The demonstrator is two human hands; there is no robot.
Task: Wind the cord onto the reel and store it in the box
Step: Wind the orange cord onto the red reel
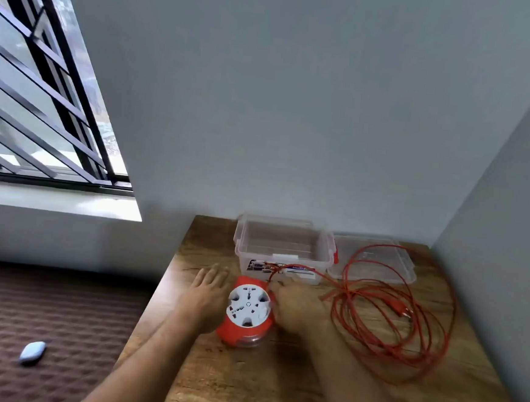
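Both hands sit at the reel (247, 310), which lies flat on the table (243, 383) w/ its white socket face up. Right hand (296, 308) is on the reel's right side, fingers curled near where the red cord (390, 321) leaves it; looks like a pinch on the cord, but blur means I cannot tell for sure. Left hand (207, 294) rests beside the reel's left edge, fingers straight, holding nothing.

Key relation: loose cord lies to the right of the reel in big sprawled loops, so the right hand is nearer to feed it. Plug end is hard to pick out.

Box (283, 250) stands open just behind the reel, lid (376, 260) beside it, partly under cord.
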